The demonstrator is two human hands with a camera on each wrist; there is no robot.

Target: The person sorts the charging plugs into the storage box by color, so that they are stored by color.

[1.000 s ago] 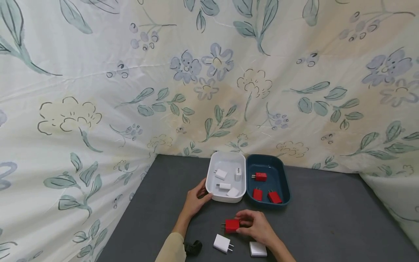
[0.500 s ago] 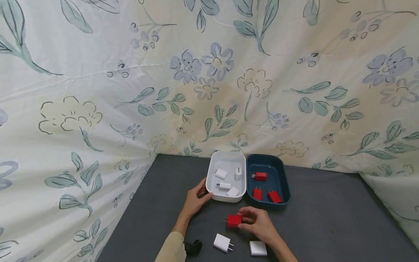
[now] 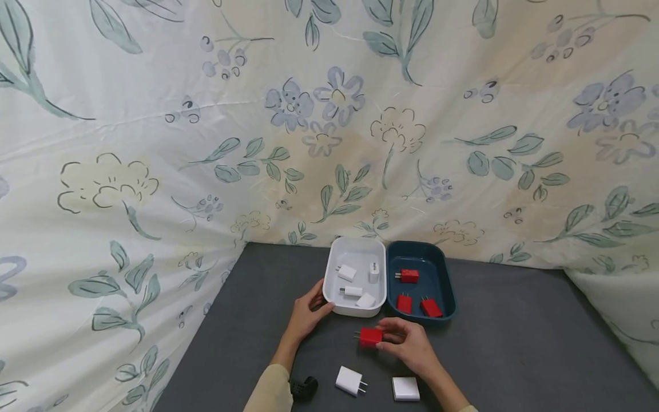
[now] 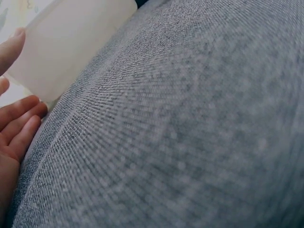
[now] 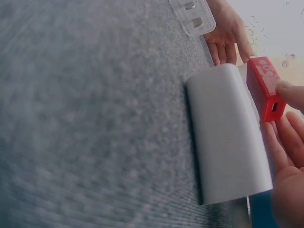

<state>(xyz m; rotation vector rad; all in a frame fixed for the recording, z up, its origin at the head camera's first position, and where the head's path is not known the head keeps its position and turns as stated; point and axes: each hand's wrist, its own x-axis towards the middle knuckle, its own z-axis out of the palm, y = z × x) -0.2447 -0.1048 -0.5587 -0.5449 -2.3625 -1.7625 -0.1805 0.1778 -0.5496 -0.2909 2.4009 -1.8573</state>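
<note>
My right hand (image 3: pixel 412 346) pinches a red charger plug (image 3: pixel 370 337) between thumb and fingers, held above the table with its prongs to the left. The right wrist view shows a port on the end of that charger plug (image 5: pixel 266 90). My left hand (image 3: pixel 305 315) rests against the near left corner of a white tray (image 3: pixel 355 313), its fingers loosely extended in the left wrist view. Several white charger plugs (image 3: pixel 346 273) lie inside that tray. Adjoining it on the right, a dark blue tray (image 3: pixel 447 286) holds three red charger plugs (image 3: pixel 431 308).
On the dark grey table (image 3: pixel 504 343), a white charger plug (image 3: pixel 350 381) lies with its prongs to the right. A white block (image 3: pixel 405 389) lies near my right forearm. A black band (image 3: pixel 304 389) is at my left wrist. Floral cloth (image 3: pixel 319 143) hangs behind the table.
My right hand has moved the red charger plug forward and slightly right, towards the trays. My left hand has stayed at the white tray's corner.
</note>
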